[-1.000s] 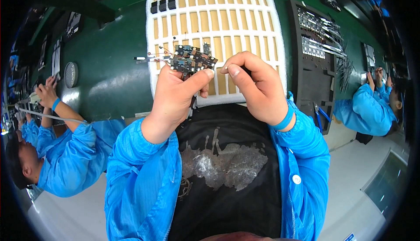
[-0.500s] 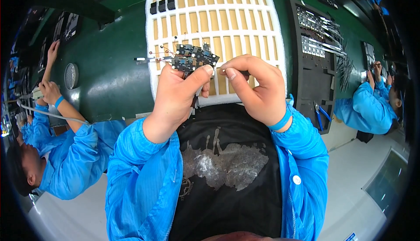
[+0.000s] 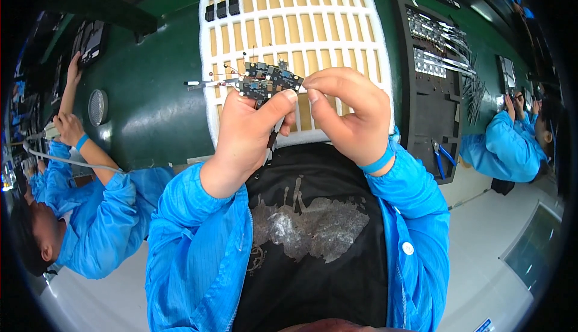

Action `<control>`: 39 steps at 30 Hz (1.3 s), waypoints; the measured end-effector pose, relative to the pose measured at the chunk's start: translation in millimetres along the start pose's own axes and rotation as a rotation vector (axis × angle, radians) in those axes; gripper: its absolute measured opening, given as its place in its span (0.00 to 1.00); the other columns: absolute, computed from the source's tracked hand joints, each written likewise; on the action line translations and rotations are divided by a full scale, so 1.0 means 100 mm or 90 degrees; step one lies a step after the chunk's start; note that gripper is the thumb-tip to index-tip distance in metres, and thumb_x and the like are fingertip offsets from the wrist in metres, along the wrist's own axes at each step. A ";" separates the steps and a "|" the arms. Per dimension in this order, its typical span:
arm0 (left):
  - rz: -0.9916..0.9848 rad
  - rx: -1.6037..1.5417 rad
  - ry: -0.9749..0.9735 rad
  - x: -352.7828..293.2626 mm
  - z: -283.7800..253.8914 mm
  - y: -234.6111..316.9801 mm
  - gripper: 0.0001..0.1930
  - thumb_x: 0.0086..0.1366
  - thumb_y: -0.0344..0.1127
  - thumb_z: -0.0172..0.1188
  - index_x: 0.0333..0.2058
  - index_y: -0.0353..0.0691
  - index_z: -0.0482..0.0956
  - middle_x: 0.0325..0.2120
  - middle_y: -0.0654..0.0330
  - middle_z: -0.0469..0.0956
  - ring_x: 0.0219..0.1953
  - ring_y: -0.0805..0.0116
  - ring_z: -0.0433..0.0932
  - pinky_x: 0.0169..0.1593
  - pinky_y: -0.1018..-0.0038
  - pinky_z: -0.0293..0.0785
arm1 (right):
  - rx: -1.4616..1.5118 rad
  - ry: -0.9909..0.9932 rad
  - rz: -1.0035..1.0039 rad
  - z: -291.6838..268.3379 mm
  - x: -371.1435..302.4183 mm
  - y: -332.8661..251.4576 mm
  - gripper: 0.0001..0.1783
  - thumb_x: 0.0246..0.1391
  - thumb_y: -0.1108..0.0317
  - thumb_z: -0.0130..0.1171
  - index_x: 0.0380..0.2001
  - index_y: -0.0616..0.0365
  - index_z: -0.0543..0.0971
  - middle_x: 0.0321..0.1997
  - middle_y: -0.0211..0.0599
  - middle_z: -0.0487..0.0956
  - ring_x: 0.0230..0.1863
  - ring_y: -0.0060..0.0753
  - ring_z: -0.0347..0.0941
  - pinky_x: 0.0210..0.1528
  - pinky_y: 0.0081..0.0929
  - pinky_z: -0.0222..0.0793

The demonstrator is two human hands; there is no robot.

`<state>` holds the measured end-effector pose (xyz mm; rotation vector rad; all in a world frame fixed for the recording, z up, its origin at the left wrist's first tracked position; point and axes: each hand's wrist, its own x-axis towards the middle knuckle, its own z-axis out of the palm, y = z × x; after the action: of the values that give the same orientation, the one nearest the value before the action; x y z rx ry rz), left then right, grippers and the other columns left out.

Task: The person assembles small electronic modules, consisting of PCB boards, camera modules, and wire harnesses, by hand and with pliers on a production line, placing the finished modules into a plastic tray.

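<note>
My left hand (image 3: 256,121) grips a small bunch of black circuit boards (image 3: 269,81), thumb on top and fingers beneath. Thin wires with small round ends and flat strips stick out from the boards on their left and far sides. My right hand (image 3: 352,106) is at the boards' right corner, thumb and forefinger bent toward each other. Its forefinger tip meets that corner; whether a small piece sits between the fingertips is too small to make out. Both hands are above the near part of a white foam tray (image 3: 289,13) divided into many tan-bottomed slots.
Three black parts (image 3: 222,9) stand in the tray's far left slots. To the right, a dark tray (image 3: 427,115) holds more boards with strips (image 3: 430,61) and blue-handled pliers (image 3: 444,156). A round metal dish (image 3: 97,106) lies left. Co-workers in blue sit on both sides.
My right hand has shifted slightly, its forefinger now at the boards' right corner instead of a little apart. The dark piece seen by its fingers before no longer shows. The boards moved slightly right.
</note>
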<state>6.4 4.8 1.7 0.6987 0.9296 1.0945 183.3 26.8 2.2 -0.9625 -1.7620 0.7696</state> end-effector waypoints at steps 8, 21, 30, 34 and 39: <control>-0.017 -0.060 -0.007 0.03 0.05 0.00 0.02 0.65 0.28 0.59 0.33 0.36 0.78 0.25 0.65 0.77 0.25 0.78 0.74 0.24 0.81 0.68 | -0.297 0.010 -0.316 -0.04 0.02 0.08 0.20 0.32 0.73 0.69 0.36 0.58 0.81 0.37 0.32 0.80 0.34 0.33 0.78 0.34 0.29 0.70; 0.019 0.031 0.024 0.04 0.00 0.00 0.02 0.64 0.26 0.60 0.32 0.35 0.79 0.23 0.64 0.78 0.20 0.81 0.71 0.21 0.82 0.64 | 0.412 -0.089 0.333 -0.02 -0.11 -0.07 0.06 0.62 0.70 0.59 0.38 0.63 0.78 0.35 0.30 0.80 0.36 0.17 0.74 0.39 0.22 0.71; 0.045 0.098 0.014 0.03 -0.04 0.00 0.01 0.63 0.25 0.61 0.32 0.34 0.80 0.22 0.66 0.77 0.18 0.83 0.70 0.21 0.83 0.63 | 0.439 -0.171 0.345 0.06 -0.15 0.04 0.06 0.62 0.70 0.59 0.40 0.59 0.76 0.34 0.24 0.77 0.37 0.16 0.69 0.40 0.18 0.67; 0.020 0.048 0.011 0.03 -0.02 0.04 0.02 0.63 0.26 0.62 0.33 0.34 0.79 0.22 0.65 0.77 0.18 0.82 0.70 0.20 0.83 0.65 | 0.420 -0.201 0.367 -0.02 -0.10 0.00 0.07 0.64 0.71 0.56 0.42 0.62 0.75 0.37 0.29 0.77 0.40 0.19 0.71 0.45 0.20 0.68; 0.006 0.056 -0.005 0.03 -0.06 0.04 0.03 0.64 0.28 0.62 0.32 0.35 0.78 0.20 0.65 0.76 0.18 0.80 0.70 0.20 0.82 0.65 | 0.255 -0.111 0.279 -0.04 -0.11 -0.10 0.06 0.64 0.72 0.56 0.40 0.64 0.78 0.34 0.30 0.77 0.37 0.19 0.71 0.41 0.19 0.67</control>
<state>0.0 8.7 1.4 0.7795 0.9729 1.0643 186.8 12.4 6.5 -1.0359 -1.4675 1.4632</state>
